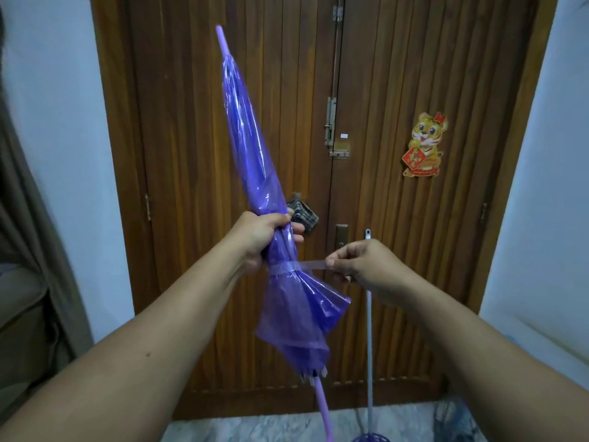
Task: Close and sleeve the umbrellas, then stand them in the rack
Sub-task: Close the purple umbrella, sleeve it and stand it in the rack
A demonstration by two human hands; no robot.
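A translucent purple umbrella [251, 148] is folded and held tip up in front of the door, tilted to the left. Its lilac handle [323, 406] runs down to the bottom edge of the frame. My left hand [264, 237] grips the gathered canopy at its middle. Just below that grip, a thin purple strap [306, 265] wraps around the canopy and stretches to the right. My right hand [357, 261] pinches the free end of the strap, pulled taut. The canopy below the strap flares out loosely.
A closed wooden double door [382, 90] with latches fills the background, with a tiger sticker [424, 145] on it. A white pole [369, 330] leans against the door at the right, with a purple round piece [371, 438] at its foot. A dark mesh object [452, 422] stands at the bottom right.
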